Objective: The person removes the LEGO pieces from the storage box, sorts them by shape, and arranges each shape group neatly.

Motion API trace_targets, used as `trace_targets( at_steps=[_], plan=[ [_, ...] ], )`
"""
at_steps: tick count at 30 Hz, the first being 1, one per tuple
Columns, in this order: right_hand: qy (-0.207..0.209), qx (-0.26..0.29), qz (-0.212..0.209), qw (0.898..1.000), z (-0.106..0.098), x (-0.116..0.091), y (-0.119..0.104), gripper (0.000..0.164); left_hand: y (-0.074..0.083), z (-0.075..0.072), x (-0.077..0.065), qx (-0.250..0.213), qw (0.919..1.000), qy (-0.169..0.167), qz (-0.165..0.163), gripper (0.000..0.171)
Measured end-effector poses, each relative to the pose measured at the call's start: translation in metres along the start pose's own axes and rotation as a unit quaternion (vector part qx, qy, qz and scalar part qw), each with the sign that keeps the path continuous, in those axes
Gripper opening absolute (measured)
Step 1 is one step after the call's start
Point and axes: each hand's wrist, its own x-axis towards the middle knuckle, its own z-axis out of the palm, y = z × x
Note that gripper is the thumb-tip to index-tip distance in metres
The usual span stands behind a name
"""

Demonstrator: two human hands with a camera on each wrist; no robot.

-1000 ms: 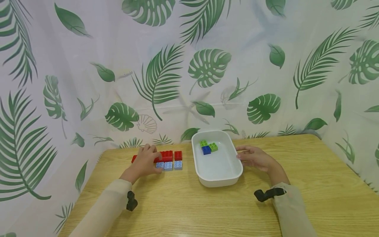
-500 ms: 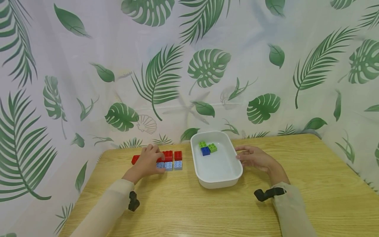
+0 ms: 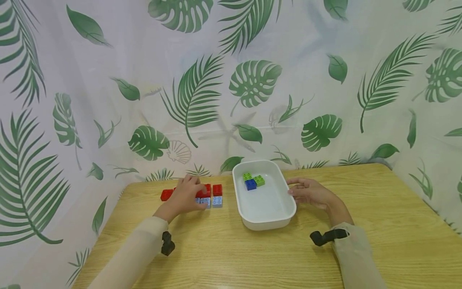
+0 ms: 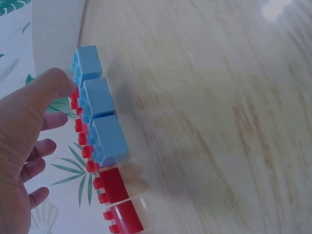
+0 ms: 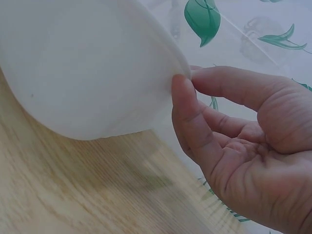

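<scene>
My left hand hovers over two rows of toy building bricks, its fingers loosely bent and holding nothing. Light blue bricks make up the near row and red bricks the row behind; the hand partly covers both. In the left wrist view, the thumb lies close to the studs of the light blue bricks; whether it touches cannot be told. My right hand pinches the right rim of a white plastic tub between thumb and finger, plain in the right wrist view. Inside lie a dark blue brick and two lime green bricks.
Everything stands on a wood-grain table. A white curtain printed with green leaves hangs along the table's back edge and left side. Each wrist wears a black camera strap.
My left hand has moved rightward along the brick rows, uncovering red bricks at the left end. The tub has shifted very slightly toward me. The right hand keeps its place at the rim.
</scene>
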Motion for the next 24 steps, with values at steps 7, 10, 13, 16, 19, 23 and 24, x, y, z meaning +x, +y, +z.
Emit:
trace_targets(
  at_steps=[7, 10, 13, 16, 19, 23, 24],
  plan=[
    [-0.002, -0.002, 0.000, 1.000, 0.000, 0.000, 0.000, 0.057, 0.013, -0.007, 0.013, -0.016, 0.9995, 0.023, 0.016, 0.025],
    [-0.001, -0.003, 0.002, 1.000, 0.000, 0.000, 0.001, 0.057, 0.020, -0.010, 0.020, -0.024, 0.9992, 0.026, 0.017, 0.029],
    [0.000, -0.004, 0.003, 1.000, -0.001, -0.001, 0.001, 0.057, 0.028, -0.011, 0.029, -0.032, 0.9990, 0.025, 0.019, 0.032],
    [-0.001, -0.004, 0.001, 1.000, -0.001, 0.000, 0.001, 0.056, 0.037, -0.011, 0.038, -0.042, 0.9986, 0.022, 0.022, 0.032],
    [-0.003, -0.004, -0.001, 1.000, -0.001, 0.000, 0.001, 0.056, 0.045, -0.012, 0.047, -0.047, 0.9983, 0.023, 0.027, 0.034],
    [-0.003, -0.006, 0.000, 1.000, 0.000, 0.000, 0.001, 0.056, 0.057, -0.012, 0.058, -0.052, 0.9976, 0.026, 0.037, 0.037],
    [-0.002, -0.006, 0.001, 1.000, 0.000, 0.000, 0.001, 0.056, 0.060, -0.012, 0.061, -0.055, 0.9974, 0.027, 0.039, 0.037]
  ],
)
